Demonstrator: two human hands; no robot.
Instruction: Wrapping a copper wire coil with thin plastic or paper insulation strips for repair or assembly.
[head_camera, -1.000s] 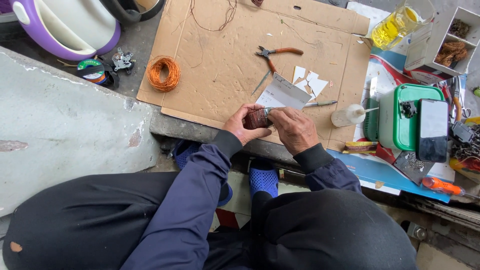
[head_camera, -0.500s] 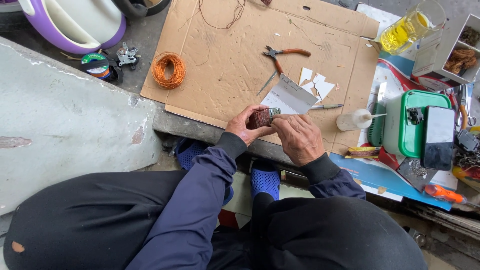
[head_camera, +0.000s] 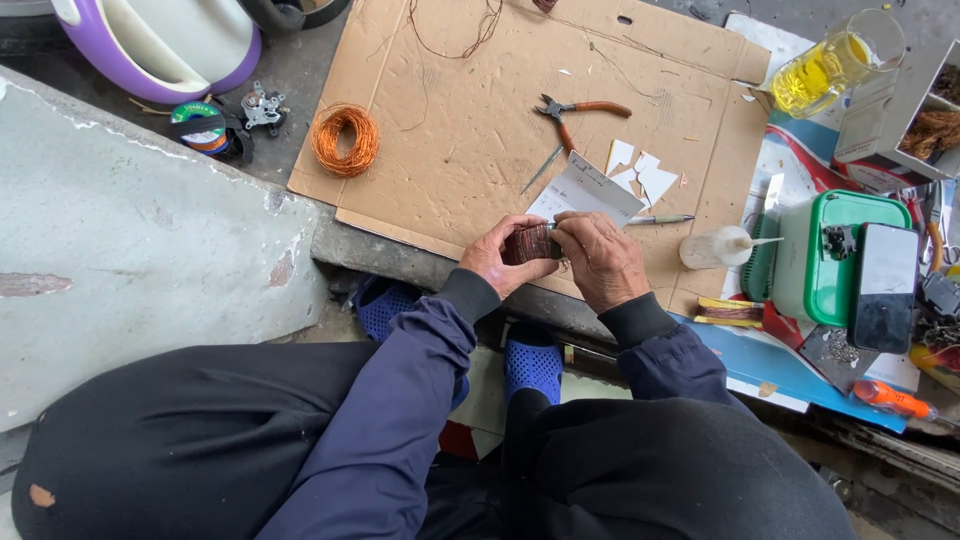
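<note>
1. The left hand (head_camera: 492, 262) is clasping a small dark reddish-brown wound coil block (head_camera: 530, 243), its fingers curling over the top and its thumb pressing from below
2. The right hand (head_camera: 604, 262) is closing on the same block from the other side, its fingertips pinching at the block's right end, where a thin pale sliver is sticking out; what that sliver is cannot be told
3. The block is hanging between the two hands just above the near edge of the flat brown cardboard sheet (head_camera: 470, 130), which is lying over a grey concrete ledge (head_camera: 130, 250)
4. Just beyond the hands a white paper slip (head_camera: 590, 190) is lying on the cardboard, with several small white paper cut-outs (head_camera: 640, 172) beside it
5. Orange-handled pliers (head_camera: 580, 112) are resting farther back on the sheet, and a thin metal pick (head_camera: 542, 170) is lying between them and the slip
6. A loose hank of orange copper wire (head_camera: 345, 138) is sitting at the sheet's left edge, well apart from the hands
7. A small white squeeze bottle with a thin nozzle (head_camera: 715, 246) is lying to the right of the right hand, near a green-and-white plastic box (head_camera: 825, 260) that is carrying a black phone (head_camera: 884, 285)
8. A glass mug of yellow liquid (head_camera: 835, 62) is standing at the far right corner
</note>
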